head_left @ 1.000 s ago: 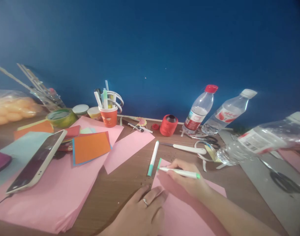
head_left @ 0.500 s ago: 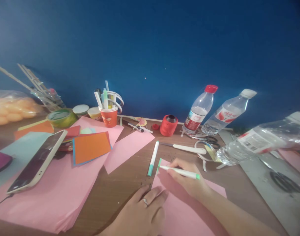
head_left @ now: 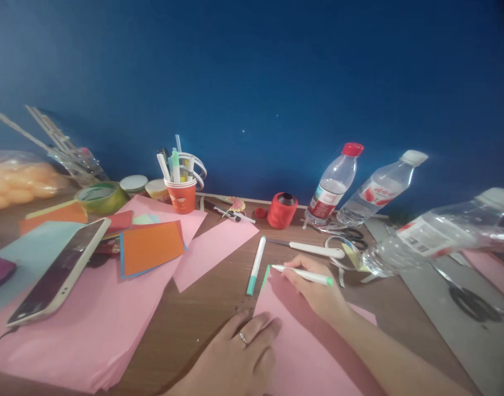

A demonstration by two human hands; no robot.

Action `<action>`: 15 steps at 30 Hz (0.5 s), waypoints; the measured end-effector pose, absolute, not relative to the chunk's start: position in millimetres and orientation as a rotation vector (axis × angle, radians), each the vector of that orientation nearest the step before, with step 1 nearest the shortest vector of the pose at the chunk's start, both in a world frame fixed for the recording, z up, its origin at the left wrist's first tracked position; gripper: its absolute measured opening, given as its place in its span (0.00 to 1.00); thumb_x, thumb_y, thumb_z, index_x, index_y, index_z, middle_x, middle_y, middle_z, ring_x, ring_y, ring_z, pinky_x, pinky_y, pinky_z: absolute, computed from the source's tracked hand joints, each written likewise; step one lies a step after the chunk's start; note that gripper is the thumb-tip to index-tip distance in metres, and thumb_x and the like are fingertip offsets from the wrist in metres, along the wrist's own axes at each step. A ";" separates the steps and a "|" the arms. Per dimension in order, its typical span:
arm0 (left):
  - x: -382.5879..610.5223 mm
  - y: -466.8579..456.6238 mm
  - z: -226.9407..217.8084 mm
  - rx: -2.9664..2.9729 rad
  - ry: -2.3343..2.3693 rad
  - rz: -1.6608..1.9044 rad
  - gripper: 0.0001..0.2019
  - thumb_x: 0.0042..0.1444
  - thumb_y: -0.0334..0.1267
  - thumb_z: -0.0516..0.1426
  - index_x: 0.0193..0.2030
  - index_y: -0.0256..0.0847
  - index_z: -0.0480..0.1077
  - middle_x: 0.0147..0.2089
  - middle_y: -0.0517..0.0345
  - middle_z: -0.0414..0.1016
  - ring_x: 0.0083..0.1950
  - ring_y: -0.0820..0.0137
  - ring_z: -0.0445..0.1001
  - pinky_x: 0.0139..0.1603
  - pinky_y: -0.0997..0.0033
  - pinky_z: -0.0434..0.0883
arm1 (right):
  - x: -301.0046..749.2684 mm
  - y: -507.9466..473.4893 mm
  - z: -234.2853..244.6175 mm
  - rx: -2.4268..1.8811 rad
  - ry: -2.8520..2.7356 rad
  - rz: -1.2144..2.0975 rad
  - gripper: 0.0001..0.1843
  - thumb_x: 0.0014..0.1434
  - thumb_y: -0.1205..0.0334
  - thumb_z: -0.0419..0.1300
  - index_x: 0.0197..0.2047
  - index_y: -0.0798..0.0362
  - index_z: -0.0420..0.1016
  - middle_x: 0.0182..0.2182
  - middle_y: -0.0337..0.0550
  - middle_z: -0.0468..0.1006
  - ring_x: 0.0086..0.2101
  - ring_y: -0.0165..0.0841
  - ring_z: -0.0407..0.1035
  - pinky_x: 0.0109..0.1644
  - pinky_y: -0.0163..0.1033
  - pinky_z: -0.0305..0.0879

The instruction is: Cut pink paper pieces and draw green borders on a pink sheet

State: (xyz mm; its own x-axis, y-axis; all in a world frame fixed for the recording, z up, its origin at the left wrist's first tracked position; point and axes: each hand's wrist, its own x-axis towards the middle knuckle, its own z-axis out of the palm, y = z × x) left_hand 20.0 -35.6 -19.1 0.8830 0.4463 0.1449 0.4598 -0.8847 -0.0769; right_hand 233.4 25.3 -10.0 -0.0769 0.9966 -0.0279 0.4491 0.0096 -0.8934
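A white marker with a green end (head_left: 312, 274) is pinched in my right hand (head_left: 318, 291), its tip at the top left corner of a pink sheet of paper (head_left: 301, 352). Green colour runs along that corner's left edge. My left hand (head_left: 239, 352), with a ring on one finger, lies flat with fingers stretched over the sheet's left edge. Left of the sheet lies a teal-and-white marker (head_left: 256, 266) on the wooden table (head_left: 181, 330). Beyond my right hand is a white-handled knife (head_left: 316, 249).
Pink paper (head_left: 82, 341), a phone (head_left: 58, 272) and orange paper cards (head_left: 153, 248) lie at left. A red cup of pens (head_left: 181, 197), red thread spool (head_left: 282, 210) and yellow-green tape roll (head_left: 101, 197) stand behind. Several bottles (head_left: 332, 187) and black scissors (head_left: 475, 302) are at right.
My right hand has shifted the marker's tip up to the top corner of the pink sheet. My left hand stays in place. The whole view has slid very slightly.
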 end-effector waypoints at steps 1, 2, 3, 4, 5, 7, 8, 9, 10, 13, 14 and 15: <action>19.8 -35.7 -19.4 -2.944 -0.708 -0.187 0.20 0.60 0.53 0.50 0.44 0.39 0.72 0.62 0.53 0.63 0.60 0.62 0.59 0.58 0.62 0.52 | 233.5 25.4 -10.4 -1.505 -1.612 1.031 0.10 0.58 0.56 0.57 0.30 0.53 0.69 0.19 0.32 0.66 0.21 0.27 0.57 0.24 0.32 0.52; 19.7 -35.7 -19.4 -2.946 -0.706 -0.188 0.20 0.61 0.53 0.50 0.45 0.39 0.72 0.62 0.53 0.63 0.60 0.62 0.59 0.58 0.62 0.52 | 233.8 25.4 -10.9 -1.491 -1.626 1.036 0.10 0.57 0.56 0.57 0.30 0.53 0.70 0.20 0.33 0.67 0.21 0.27 0.57 0.25 0.32 0.52; 19.7 -35.7 -19.2 -2.946 -0.704 -0.193 0.20 0.61 0.53 0.50 0.45 0.39 0.72 0.62 0.53 0.64 0.60 0.62 0.60 0.57 0.62 0.52 | 234.1 25.3 -11.5 -1.481 -1.639 1.036 0.09 0.57 0.57 0.57 0.30 0.53 0.70 0.20 0.33 0.68 0.21 0.27 0.57 0.25 0.32 0.52; 19.7 -35.6 -18.8 -2.946 -0.705 -0.194 0.20 0.61 0.52 0.49 0.45 0.39 0.72 0.62 0.53 0.64 0.60 0.62 0.60 0.57 0.62 0.52 | 234.5 25.1 -12.2 -1.478 -1.646 1.029 0.09 0.57 0.57 0.57 0.30 0.53 0.70 0.20 0.34 0.68 0.22 0.27 0.58 0.25 0.32 0.52; 19.7 -35.5 -18.3 -2.947 -0.701 -0.195 0.20 0.61 0.52 0.49 0.45 0.39 0.72 0.62 0.54 0.63 0.60 0.62 0.60 0.57 0.62 0.53 | 234.9 24.9 -12.8 -1.484 -1.645 1.017 0.09 0.57 0.57 0.57 0.30 0.53 0.70 0.20 0.34 0.68 0.22 0.27 0.58 0.25 0.32 0.52; 19.9 -35.3 -17.2 -2.946 -0.692 -0.189 0.19 0.62 0.51 0.49 0.46 0.39 0.71 0.62 0.53 0.63 0.60 0.62 0.60 0.56 0.61 0.53 | 235.3 24.8 -13.3 -1.508 -1.629 0.990 0.10 0.58 0.56 0.57 0.30 0.53 0.70 0.19 0.33 0.67 0.21 0.27 0.58 0.25 0.32 0.52; 19.9 -35.2 -16.7 -2.942 -0.688 -0.185 0.19 0.62 0.51 0.49 0.46 0.38 0.71 0.62 0.53 0.63 0.60 0.62 0.60 0.56 0.61 0.53 | 235.3 24.8 -13.2 -1.514 -1.626 0.980 0.10 0.58 0.56 0.56 0.31 0.53 0.70 0.19 0.33 0.67 0.21 0.27 0.58 0.25 0.32 0.52; 19.9 -35.1 -16.2 -2.937 -0.684 -0.185 0.19 0.62 0.50 0.49 0.46 0.38 0.71 0.62 0.53 0.63 0.60 0.62 0.60 0.56 0.61 0.53 | 235.1 24.8 -12.8 -1.513 -1.630 0.974 0.10 0.58 0.56 0.56 0.30 0.53 0.70 0.19 0.33 0.67 0.21 0.27 0.58 0.25 0.33 0.53; 20.0 -35.0 -15.8 -2.933 -0.678 -0.184 0.19 0.63 0.50 0.48 0.45 0.38 0.71 0.62 0.53 0.63 0.60 0.62 0.60 0.55 0.61 0.53 | 234.7 24.7 -12.1 -1.508 -1.640 0.975 0.10 0.58 0.56 0.57 0.30 0.53 0.70 0.19 0.33 0.68 0.21 0.27 0.59 0.25 0.33 0.53; 20.1 -34.4 -14.2 -2.930 -0.672 -0.190 0.19 0.63 0.50 0.47 0.46 0.38 0.71 0.61 0.53 0.65 0.59 0.62 0.61 0.55 0.61 0.53 | 233.4 24.3 -9.2 -1.475 -1.693 1.027 0.10 0.57 0.57 0.57 0.29 0.54 0.72 0.22 0.36 0.72 0.24 0.29 0.62 0.27 0.33 0.54; 20.2 -34.2 -13.4 -2.930 -0.674 -0.192 0.19 0.63 0.50 0.47 0.46 0.39 0.71 0.61 0.54 0.65 0.59 0.63 0.61 0.55 0.62 0.53 | 233.1 24.1 -8.5 -1.465 -1.706 1.050 0.10 0.56 0.57 0.58 0.29 0.54 0.72 0.24 0.37 0.74 0.25 0.29 0.63 0.27 0.33 0.55; 20.3 -34.0 -12.6 -2.928 -0.675 -0.189 0.19 0.63 0.50 0.48 0.46 0.39 0.71 0.61 0.54 0.65 0.59 0.63 0.61 0.55 0.62 0.53 | 232.9 23.8 -8.0 -1.459 -1.710 1.059 0.10 0.56 0.56 0.58 0.29 0.54 0.73 0.24 0.38 0.75 0.25 0.30 0.64 0.28 0.33 0.55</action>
State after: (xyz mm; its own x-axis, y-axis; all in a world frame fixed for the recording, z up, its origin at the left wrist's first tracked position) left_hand 20.3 -34.0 -12.6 0.8922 0.4260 0.1504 0.4422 -0.8915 -0.0986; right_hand 232.9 23.8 -8.0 -0.1742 0.9843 -0.0281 0.4636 0.0567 -0.8842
